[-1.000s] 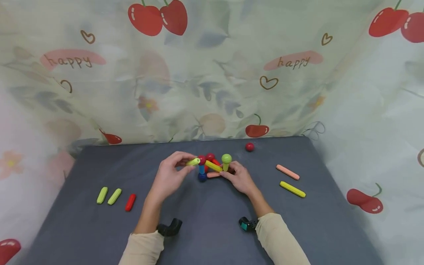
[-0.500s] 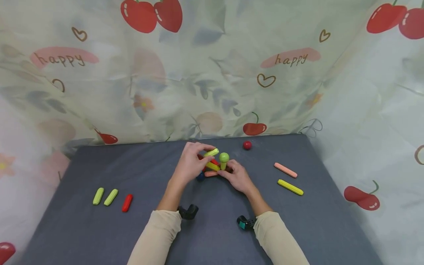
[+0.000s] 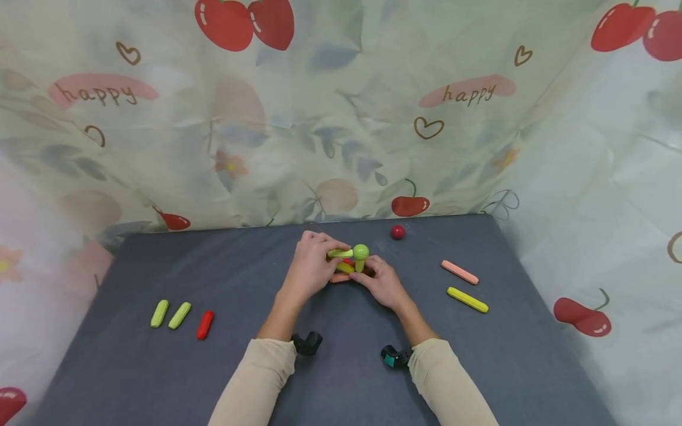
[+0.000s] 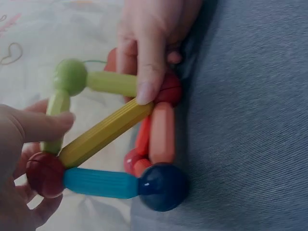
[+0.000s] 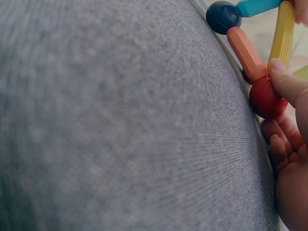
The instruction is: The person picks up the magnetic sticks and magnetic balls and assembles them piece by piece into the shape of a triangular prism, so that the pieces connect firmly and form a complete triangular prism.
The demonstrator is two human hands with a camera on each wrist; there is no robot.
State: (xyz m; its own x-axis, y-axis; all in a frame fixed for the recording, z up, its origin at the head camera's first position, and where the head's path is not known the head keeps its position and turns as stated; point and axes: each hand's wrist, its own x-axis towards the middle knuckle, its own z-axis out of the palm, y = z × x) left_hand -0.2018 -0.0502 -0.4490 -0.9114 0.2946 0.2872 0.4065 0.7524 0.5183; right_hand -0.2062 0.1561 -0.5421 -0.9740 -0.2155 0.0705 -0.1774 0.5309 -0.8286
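The left hand pinched a lime stick joined to the green ball atop the toy frame at the far middle of the grey mat. The right hand gripped the frame's base, fingers curled at a red ball. Loose sticks lay well apart to the left, two more to the right, and a loose red ball sat near the back edge.
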